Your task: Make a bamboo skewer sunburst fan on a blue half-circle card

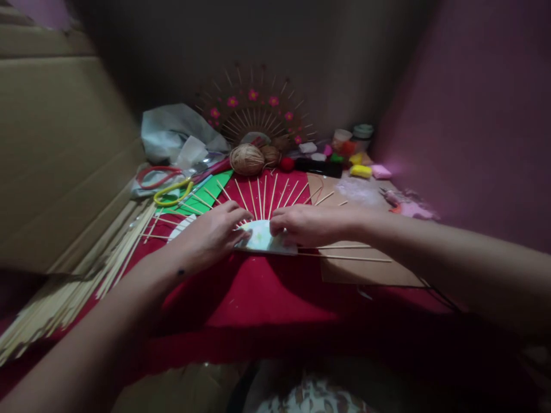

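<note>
A white half-round piece (259, 234) with a pale greenish mark lies on the red cloth (249, 292), its straight side toward me. Thin wooden sticks (252, 195) spread out from it like the ribs of a fan. My left hand (219, 226) grips its left part, thumb on the white face and fingers bent over the stick bases. At the right part, the curled fingers of my right hand (297, 225) pinch the upper edge; their tips are partly hidden. Two more sticks (344, 256) stick out flat to the right, below my right wrist.
Behind stands a finished-looking stick fan with pink flowers (253, 95). Twine balls (247, 159), red-and-yellow-handled scissors (172, 192), a green sheet (215, 189) and coloured clay packs (360, 171) lie around. Loose sticks (116, 252) pile up left; cardboard (365, 269) lies right.
</note>
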Demonstrator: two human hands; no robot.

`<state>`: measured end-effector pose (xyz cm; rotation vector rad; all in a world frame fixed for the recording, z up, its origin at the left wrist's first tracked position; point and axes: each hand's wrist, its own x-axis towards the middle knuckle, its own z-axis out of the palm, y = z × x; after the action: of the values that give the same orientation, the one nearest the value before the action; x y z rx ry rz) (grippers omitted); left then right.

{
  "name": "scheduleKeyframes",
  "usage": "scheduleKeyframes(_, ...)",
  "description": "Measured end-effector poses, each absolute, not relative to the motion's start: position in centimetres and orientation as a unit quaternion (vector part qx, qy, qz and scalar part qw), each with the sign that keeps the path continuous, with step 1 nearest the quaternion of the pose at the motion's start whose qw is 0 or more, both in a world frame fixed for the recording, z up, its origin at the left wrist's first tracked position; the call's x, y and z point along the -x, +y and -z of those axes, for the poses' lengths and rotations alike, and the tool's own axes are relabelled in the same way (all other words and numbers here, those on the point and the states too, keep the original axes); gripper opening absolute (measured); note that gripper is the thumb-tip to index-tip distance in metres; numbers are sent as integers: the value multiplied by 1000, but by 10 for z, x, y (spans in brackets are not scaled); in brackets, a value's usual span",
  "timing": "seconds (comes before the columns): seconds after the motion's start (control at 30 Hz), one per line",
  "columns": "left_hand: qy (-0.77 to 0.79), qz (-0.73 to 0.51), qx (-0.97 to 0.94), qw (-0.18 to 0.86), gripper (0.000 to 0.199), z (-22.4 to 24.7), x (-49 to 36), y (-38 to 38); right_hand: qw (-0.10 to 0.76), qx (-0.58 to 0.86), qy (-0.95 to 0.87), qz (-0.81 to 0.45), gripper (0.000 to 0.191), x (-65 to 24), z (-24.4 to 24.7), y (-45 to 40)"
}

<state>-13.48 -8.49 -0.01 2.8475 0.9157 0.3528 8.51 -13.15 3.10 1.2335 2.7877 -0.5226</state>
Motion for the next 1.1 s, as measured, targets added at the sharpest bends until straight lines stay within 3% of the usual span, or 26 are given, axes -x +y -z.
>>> scheduleKeyframes(0.13,269,-133,-953,44,31,5,135,-93,-58,-457,878,129,18,-105,-36,-160)
scheduleKeyframes(0.23,274,-141,-951,17,36,12,132,-108,-56,-532,837,112,20,-120,-28,-186)
scheduleKeyframes(0.33,341,-140,-929,-24,53,24,128,-138,-72,-573,816,34,14,-127,-11,-205)
scheduleKeyframes(0.5,349,-109,-928,-74,82,49,110,-196,-122,-535,835,30,17,-114,12,-206)
scheduleKeyframes(0.63,385,-72,-916,-86,86,52,104,-202,-144,-486,862,26,24,-94,17,-189)
scheduleKeyframes(0.83,448,-46,-887,-104,82,50,117,-184,-103,-429,897,19,23,-76,15,-162)
scheduleKeyframes(1.1,444,-77,-888,-90,70,50,121,-179,4,-379,923,70,63,-78,4,-121)
